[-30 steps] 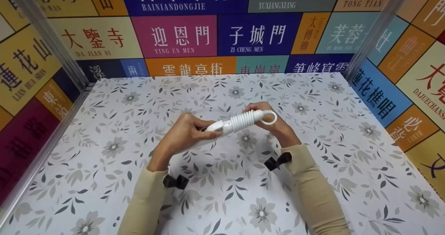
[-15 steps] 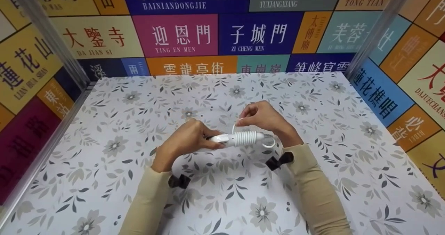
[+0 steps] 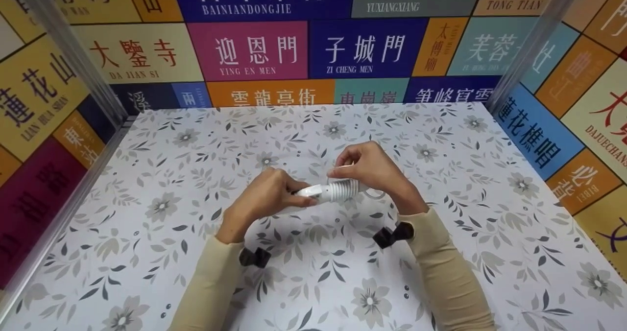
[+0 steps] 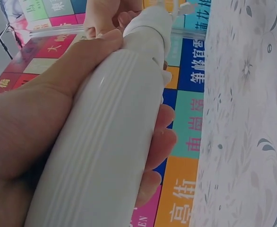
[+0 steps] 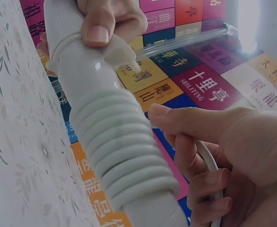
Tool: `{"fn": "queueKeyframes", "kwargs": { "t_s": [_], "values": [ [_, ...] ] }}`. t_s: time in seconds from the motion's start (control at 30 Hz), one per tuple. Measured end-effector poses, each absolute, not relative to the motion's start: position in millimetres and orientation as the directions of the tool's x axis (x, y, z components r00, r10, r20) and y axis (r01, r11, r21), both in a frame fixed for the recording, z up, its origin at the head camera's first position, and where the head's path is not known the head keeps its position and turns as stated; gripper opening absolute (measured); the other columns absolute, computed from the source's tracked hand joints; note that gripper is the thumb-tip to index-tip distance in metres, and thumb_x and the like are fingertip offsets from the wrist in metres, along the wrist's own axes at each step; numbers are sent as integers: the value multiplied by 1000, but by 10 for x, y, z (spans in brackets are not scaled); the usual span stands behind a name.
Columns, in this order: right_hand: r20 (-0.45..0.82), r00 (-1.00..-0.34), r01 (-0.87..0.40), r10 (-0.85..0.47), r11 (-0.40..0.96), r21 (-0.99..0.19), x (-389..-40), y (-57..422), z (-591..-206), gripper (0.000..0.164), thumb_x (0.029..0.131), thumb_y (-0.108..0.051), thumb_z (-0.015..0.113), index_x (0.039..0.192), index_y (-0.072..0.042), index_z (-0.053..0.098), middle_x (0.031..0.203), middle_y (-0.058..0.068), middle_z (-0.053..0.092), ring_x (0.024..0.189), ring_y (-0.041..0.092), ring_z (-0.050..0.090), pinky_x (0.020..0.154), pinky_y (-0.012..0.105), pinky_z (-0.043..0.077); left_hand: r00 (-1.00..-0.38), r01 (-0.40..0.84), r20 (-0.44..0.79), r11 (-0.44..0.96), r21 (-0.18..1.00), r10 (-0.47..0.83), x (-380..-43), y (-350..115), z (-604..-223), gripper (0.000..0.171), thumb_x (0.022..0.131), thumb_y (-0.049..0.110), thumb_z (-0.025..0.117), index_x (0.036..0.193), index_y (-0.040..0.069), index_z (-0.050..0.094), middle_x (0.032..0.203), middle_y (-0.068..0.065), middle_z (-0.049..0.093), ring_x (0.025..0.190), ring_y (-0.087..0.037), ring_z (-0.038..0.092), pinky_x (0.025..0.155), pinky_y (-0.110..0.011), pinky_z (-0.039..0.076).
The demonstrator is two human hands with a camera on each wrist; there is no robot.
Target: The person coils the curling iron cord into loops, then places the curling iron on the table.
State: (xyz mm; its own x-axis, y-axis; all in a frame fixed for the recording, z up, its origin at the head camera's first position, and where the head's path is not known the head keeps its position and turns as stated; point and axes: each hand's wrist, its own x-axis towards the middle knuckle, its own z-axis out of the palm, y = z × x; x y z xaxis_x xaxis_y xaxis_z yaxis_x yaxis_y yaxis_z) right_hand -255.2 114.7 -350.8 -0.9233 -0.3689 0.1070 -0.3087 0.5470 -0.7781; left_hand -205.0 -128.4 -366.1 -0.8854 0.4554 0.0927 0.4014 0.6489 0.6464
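My left hand (image 3: 264, 194) grips the ribbed handle of a white wand-shaped appliance (image 4: 100, 132), held level above the table. The left wrist view shows the thumb along one side and fingertips curled round the other. Several turns of a white power cord (image 5: 124, 142) are wound tightly round its shaft, and a small lever (image 5: 122, 52) juts out near the left thumb. My right hand (image 3: 372, 167) is just beyond the coil, pinching a loose stretch of the cord, which runs on through its curled fingers in the right wrist view. The right hand partly hides the shaft's far end in the head view.
Beneath both hands lies a table (image 3: 313, 282) with a white leaf-and-flower cover. Panels with coloured place-name signs (image 3: 245, 49) stand behind and at both sides, with clear corner posts (image 3: 519, 42). A dark clip-like piece hangs at each sleeve cuff.
The appliance has come lower and more level. My right hand has gone from behind the shaft's end to above the coil, pulling up a length of cord, then shifted slightly over the shaft.
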Motion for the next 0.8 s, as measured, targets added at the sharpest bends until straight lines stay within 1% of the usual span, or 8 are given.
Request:
{"fn": "queueKeyframes", "kwargs": {
  "t_s": [0.13,0.2,0.3,0.37,0.47,0.6,0.7,0.8],
  "values": [
    [114,-922,-318,-370,556,-768,-2493,1129,-3454,18,80,-29,84,81,-13,77,77,-2,66,67,16,50,59,27,40,-913,342,71,659,670,402,-2043,-1271,-3657,27,82,36,83,100,17,82,84,3,78,55,-6,50,52,-22,39],
    [116,-920,-322,-375,553,-769,-2471,1119,-3432,17,83,-30,82,85,-13,78,80,0,69,69,17,52,60,27,42,-929,312,71,663,681,363,-2041,-1269,-3660,28,82,36,82,103,17,81,88,2,79,55,-6,51,52,-22,40],
    [118,-914,-324,-388,524,-788,-2444,1107,-3405,18,88,-29,77,92,-12,80,88,5,74,73,17,57,63,25,46,-946,287,94,662,693,311,-2041,-1270,-3663,30,83,37,82,105,18,80,88,2,79,51,-6,50,51,-23,39],
    [127,-909,-330,-398,497,-803,-2429,1106,-3389,19,92,-27,73,97,-10,80,91,8,75,73,17,59,65,25,48,-954,274,112,664,696,276,-2043,-1269,-3662,31,83,39,81,106,18,80,86,1,79,49,-6,48,50,-23,38],
    [133,-907,-328,-400,473,-818,-2408,1103,-3370,21,95,-26,69,97,-9,80,86,8,73,67,15,54,64,25,45,-963,257,132,664,703,233,-2047,-1261,-3666,32,83,40,80,105,16,80,83,0,79,47,-6,45,48,-23,36],
    [151,-902,-346,-405,466,-814,-2389,1099,-3355,24,98,-27,65,89,-10,79,78,4,66,60,13,42,63,28,38,-975,218,135,653,725,176,-2041,-1248,-3657,35,83,41,80,105,14,80,86,-2,79,49,-7,47,50,-23,39],
    [173,-892,-364,-417,437,-823,-2376,1101,-3350,24,99,-26,64,92,-9,79,80,4,68,59,11,39,61,26,35,-978,207,159,640,740,133,-2037,-1236,-3639,34,83,40,81,105,14,80,91,-4,79,55,-9,54,53,-24,43],
    [192,-887,-368,-421,390,-844,-2365,1105,-3351,21,99,-24,64,101,-9,79,81,5,70,58,10,39,58,24,33,-978,204,189,618,759,90,-2036,-1220,-3628,32,84,40,80,105,15,80,94,-4,79,60,-11,58,55,-25,45]
  ]
}}
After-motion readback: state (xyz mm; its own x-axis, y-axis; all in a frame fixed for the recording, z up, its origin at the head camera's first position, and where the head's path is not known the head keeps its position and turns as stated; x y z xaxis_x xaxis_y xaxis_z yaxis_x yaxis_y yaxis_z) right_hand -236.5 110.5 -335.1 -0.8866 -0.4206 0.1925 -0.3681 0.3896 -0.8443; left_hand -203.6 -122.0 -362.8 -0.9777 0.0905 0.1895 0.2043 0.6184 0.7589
